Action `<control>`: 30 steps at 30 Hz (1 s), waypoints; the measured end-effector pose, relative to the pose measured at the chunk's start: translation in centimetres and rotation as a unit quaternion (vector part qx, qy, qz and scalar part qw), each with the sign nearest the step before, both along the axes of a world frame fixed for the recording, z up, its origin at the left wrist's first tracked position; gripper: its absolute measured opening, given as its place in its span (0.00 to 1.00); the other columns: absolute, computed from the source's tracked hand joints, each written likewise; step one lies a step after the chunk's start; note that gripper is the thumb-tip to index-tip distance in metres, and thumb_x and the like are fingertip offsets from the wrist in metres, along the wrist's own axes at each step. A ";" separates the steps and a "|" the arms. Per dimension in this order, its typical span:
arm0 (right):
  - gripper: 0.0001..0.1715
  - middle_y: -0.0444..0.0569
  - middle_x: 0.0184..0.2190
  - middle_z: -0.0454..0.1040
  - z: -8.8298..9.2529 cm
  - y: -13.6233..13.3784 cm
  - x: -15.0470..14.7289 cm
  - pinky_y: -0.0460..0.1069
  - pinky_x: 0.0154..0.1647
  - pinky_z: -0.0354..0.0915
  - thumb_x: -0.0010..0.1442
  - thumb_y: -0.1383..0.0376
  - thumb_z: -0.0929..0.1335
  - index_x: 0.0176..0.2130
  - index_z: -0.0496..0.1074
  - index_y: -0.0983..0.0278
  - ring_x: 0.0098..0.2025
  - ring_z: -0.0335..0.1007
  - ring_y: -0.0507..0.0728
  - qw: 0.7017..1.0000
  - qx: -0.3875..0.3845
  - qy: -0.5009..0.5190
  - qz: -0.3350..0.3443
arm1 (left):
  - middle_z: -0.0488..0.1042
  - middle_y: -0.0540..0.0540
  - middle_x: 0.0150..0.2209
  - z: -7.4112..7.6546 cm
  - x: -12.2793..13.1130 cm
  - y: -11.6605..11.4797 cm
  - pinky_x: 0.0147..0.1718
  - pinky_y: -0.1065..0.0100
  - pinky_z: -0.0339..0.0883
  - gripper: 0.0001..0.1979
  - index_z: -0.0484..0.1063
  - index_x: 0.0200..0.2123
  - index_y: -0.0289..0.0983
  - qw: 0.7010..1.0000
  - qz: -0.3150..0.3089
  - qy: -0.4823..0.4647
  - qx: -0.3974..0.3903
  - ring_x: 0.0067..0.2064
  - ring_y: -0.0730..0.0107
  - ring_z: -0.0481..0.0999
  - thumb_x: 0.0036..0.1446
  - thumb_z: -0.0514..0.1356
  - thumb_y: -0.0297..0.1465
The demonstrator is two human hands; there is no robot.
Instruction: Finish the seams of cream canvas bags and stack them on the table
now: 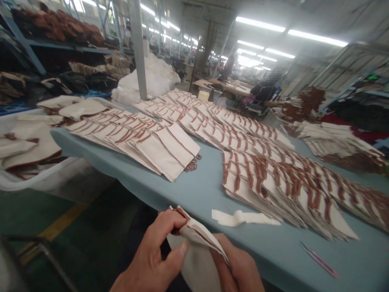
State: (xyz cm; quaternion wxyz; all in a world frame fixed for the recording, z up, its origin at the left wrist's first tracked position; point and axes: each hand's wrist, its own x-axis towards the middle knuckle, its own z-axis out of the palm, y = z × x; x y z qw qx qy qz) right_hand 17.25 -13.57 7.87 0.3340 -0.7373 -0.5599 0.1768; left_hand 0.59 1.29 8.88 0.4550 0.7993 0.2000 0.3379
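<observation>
Close to my body, at the table's front edge, I hold a cream fabric piece with brown edging (197, 253). Its upper edge has parted a little, and brown lining shows at the left corner. My left hand (158, 251) grips that corner, the thumb lying on the near face and the fingers curled over the top. My right hand (238, 263) closes round the right side, with part of its fingers hidden behind the fabric. Just beyond lies a crumpled white strip (244, 218). A thin pointed tool with a pink handle (322, 263) rests on the right.
Overlapping rows of similar cream pieces (164, 150) and brown-edged stacks (273, 178) cover much of the blue-grey table (146, 184). Small brown loops (192, 163) lie beside one row. A white bin (45, 178) with fabric stands left. Farther back, a person (264, 91) sits.
</observation>
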 end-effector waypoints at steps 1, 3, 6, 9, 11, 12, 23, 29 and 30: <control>0.26 0.49 0.31 0.81 -0.3 0.3 0.1 0.45 0.33 0.71 0.77 0.52 0.56 0.47 0.78 0.57 0.32 0.80 0.58 0.999 -0.013 -0.027 0.019 | 0.78 0.48 0.37 0.2 -0.3 0.2 0.42 0.67 0.69 0.07 0.74 0.38 0.39 0.998 -0.017 0.025 -0.061 0.39 0.65 0.76 0.64 0.56 0.29; 0.23 0.50 0.32 0.81 -0.8 0.9 0.2 0.45 0.33 0.69 0.77 0.55 0.57 0.44 0.77 0.58 0.33 0.80 0.58 0.994 -0.045 -0.082 0.048 | 0.78 0.47 0.36 0.4 -0.8 0.7 0.41 0.66 0.68 0.12 0.74 0.37 0.38 0.983 -0.046 0.073 -0.164 0.39 0.63 0.75 0.66 0.52 0.34; 0.16 0.49 0.32 0.81 -1.0 1.1 0.0 0.45 0.33 0.66 0.75 0.61 0.60 0.40 0.75 0.58 0.33 0.80 0.57 0.984 -0.102 -0.123 0.082 | 0.77 0.46 0.35 0.3 -1.1 1.3 0.39 0.66 0.66 0.17 0.73 0.35 0.37 0.959 -0.076 0.121 -0.244 0.38 0.62 0.73 0.69 0.50 0.39; 0.13 0.49 0.37 0.81 0.0 1.1 -0.7 0.46 0.37 0.65 0.72 0.66 0.61 0.43 0.75 0.58 0.38 0.79 0.57 0.982 -0.142 -0.071 0.098 | 0.77 0.46 0.36 0.1 -1.1 1.3 0.41 0.66 0.65 0.18 0.74 0.35 0.37 0.954 -0.084 0.131 -0.256 0.40 0.62 0.74 0.70 0.51 0.40; 0.09 0.48 0.39 0.80 0.9 1.3 -1.2 0.47 0.39 0.65 0.68 0.66 0.65 0.46 0.75 0.59 0.39 0.77 0.57 0.985 -0.154 0.002 0.075 | 0.78 0.46 0.36 0.3 -1.2 1.0 0.42 0.66 0.65 0.17 0.75 0.35 0.37 0.954 -0.086 0.129 -0.257 0.40 0.62 0.74 0.69 0.51 0.38; 0.09 0.47 0.39 0.79 1.3 1.5 -1.5 0.48 0.38 0.64 0.66 0.65 0.68 0.46 0.74 0.59 0.38 0.75 0.57 0.986 -0.153 0.044 0.054 | 0.78 0.46 0.36 0.5 -1.1 0.9 0.42 0.67 0.65 0.17 0.75 0.35 0.37 0.953 -0.089 0.130 -0.258 0.40 0.63 0.74 0.69 0.51 0.38; 0.36 0.37 0.26 0.61 3.6 4.1 -1.3 0.44 0.27 0.51 0.56 0.34 0.73 0.35 0.66 0.62 0.27 0.52 0.49 0.878 -0.040 0.468 0.087 | 0.77 0.50 0.29 3.9 -1.2 -0.5 0.33 0.71 0.65 0.14 0.75 0.31 0.37 0.974 -0.094 0.138 -0.156 0.32 0.68 0.74 0.66 0.54 0.34; 0.38 0.37 0.25 0.61 3.2 3.3 -1.1 0.44 0.26 0.51 0.52 0.32 0.74 0.35 0.64 0.61 0.26 0.52 0.48 0.836 -0.066 0.538 0.092 | 0.73 0.50 0.25 4.5 -0.3 -1.2 0.29 0.73 0.63 0.15 0.74 0.26 0.36 0.974 -0.087 0.152 -0.140 0.29 0.70 0.71 0.64 0.55 0.34; 0.38 0.37 0.25 0.61 3.1 3.1 -1.1 0.44 0.26 0.51 0.53 0.33 0.74 0.35 0.64 0.61 0.26 0.52 0.48 0.835 -0.060 0.540 0.088 | 0.73 0.50 0.25 4.6 -0.2 -1.3 0.29 0.73 0.63 0.15 0.74 0.26 0.36 0.975 -0.089 0.151 -0.137 0.28 0.71 0.70 0.64 0.55 0.34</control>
